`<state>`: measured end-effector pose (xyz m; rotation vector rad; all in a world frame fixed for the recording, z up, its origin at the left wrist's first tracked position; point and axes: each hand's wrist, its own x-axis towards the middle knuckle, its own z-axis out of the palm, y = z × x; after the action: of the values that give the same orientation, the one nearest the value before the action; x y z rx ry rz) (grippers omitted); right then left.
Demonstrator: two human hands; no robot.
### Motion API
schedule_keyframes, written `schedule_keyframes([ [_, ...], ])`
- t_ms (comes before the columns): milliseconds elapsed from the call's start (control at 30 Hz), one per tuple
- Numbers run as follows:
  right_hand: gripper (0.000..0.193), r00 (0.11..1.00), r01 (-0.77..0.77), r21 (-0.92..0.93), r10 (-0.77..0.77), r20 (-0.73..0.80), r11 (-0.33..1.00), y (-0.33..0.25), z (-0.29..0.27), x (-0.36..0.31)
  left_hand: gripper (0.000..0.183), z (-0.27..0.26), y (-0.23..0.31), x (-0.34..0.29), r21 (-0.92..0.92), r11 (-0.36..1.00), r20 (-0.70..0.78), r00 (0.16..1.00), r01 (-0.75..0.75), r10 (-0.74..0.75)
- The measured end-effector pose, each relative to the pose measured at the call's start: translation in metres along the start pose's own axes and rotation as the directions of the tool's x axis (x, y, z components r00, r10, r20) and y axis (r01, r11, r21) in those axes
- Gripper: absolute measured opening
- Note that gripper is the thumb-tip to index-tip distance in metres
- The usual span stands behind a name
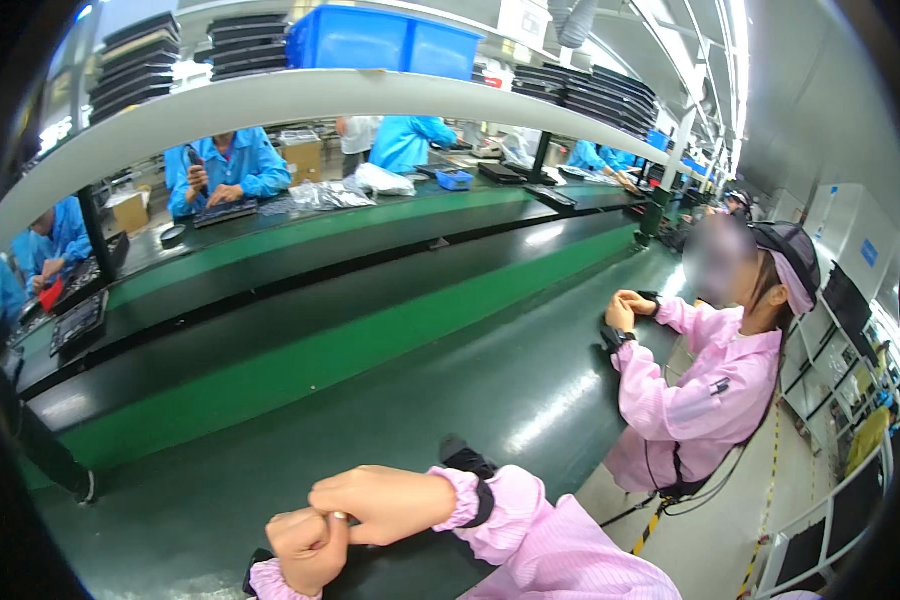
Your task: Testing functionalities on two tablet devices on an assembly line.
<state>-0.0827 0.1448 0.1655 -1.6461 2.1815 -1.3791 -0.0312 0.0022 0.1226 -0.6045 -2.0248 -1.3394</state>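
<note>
Counter (390, 425), dark green and glossy, spreads beneath the two hands I am watching through the head camera. Above its near edge, the left hand (308, 548) and the right hand (380, 505) touch, the right resting over the left's thumb side. The left grip is narrow, fingers curled in; the right one's fingertips are partly hidden where they meet the left, so I cannot tell how far it is closed, or whether anything small sits between. Dark strap (482, 503) circles my right cuff, and just beyond it I see a black object (465, 455) — its kind unclear to me. To the right, a seated co-worker in a pink smock (705, 395) has both hands (627, 308) together. Further out run a bright green strip (370, 345) and a dark belt (320, 290), then workers in blue (255, 165) near clear plastic bags (330, 195) — all below a shelf (370, 95) bearing blue bins (348, 40).
</note>
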Motion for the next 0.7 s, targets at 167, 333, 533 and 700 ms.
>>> schedule_keyframes([
  [167, 0.015, 0.995, -0.038, -0.072, 0.045, 0.089, 0.997, 0.000, -0.005, -0.004, 0.040, 0.005, 0.001, 0.000, -0.019, 0.999, -0.035, 0.999, -0.036, 0.035],
  [333, 0.016, 0.983, -0.010, -0.043, 0.002, -0.184, 0.999, -0.007, -0.010, -0.002, 0.039, 0.004, 0.000, 0.000, 0.127, 0.986, -0.038, 0.993, -0.106, 0.112],
  [533, 0.025, 0.937, 0.097, -0.046, -0.106, -0.334, 0.994, -0.001, -0.008, -0.005, 0.027, 0.012, -0.014, -0.001, 0.073, 0.962, 0.111, 0.960, -0.264, 0.255],
  [700, 0.015, 0.947, 0.112, -0.006, -0.108, -0.301, 0.994, -0.013, -0.011, -0.007, 0.016, 0.027, -0.057, -0.021, 0.160, 0.942, 0.253, 0.934, -0.296, 0.251],
])
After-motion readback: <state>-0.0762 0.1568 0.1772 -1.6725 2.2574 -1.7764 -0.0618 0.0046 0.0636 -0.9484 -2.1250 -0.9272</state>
